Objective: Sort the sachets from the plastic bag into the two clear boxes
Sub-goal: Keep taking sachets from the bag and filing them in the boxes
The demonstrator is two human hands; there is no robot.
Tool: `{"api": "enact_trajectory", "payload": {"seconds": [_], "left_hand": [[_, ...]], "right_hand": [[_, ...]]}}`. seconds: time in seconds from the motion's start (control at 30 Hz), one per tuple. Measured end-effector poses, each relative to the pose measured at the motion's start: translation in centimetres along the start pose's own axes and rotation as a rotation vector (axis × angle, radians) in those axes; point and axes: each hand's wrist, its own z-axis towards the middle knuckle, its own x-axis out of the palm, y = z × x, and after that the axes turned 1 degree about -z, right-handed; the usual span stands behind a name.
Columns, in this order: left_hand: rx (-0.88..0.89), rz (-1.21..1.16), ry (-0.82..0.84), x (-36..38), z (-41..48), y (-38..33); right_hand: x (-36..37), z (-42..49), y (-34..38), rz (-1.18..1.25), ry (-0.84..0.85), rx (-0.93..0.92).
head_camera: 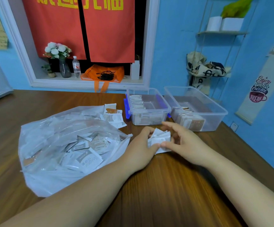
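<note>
A clear plastic bag (54, 174) lies open on the left of the wooden table, with several white and brown sachets (87, 153) inside. Between my hands is a small bunch of white sachets (159, 138). My left hand (141, 149) grips the bunch from the left and my right hand (180, 141) pinches it from the right, just above the table. Behind them stand two clear boxes: the left box (149, 110) with blue clips holds a row of white sachets, the right box (215, 112) holds brown ones.
A few loose sachets (115, 115) lie on the table (165, 185) between the bag's far end and the left box. A blue wall runs along the table's right edge. A window ledge behind holds flowers, a bottle and an orange bag.
</note>
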Motion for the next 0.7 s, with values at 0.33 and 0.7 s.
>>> {"api": "enact_trajectory", "payload": {"seconds": [0.33, 0.7], "left_hand": [[-0.084, -0.091, -0.072, -0.1, 0.2, 0.1], [-0.121, 0.176, 0.195, 0.8, 0.3, -0.9]], "right_hand": [[-0.8, 0.0, -0.5, 0.020, 0.073, 0.033], [-0.2, 0.1, 0.1, -0.029, 0.254, 0.005]]}}
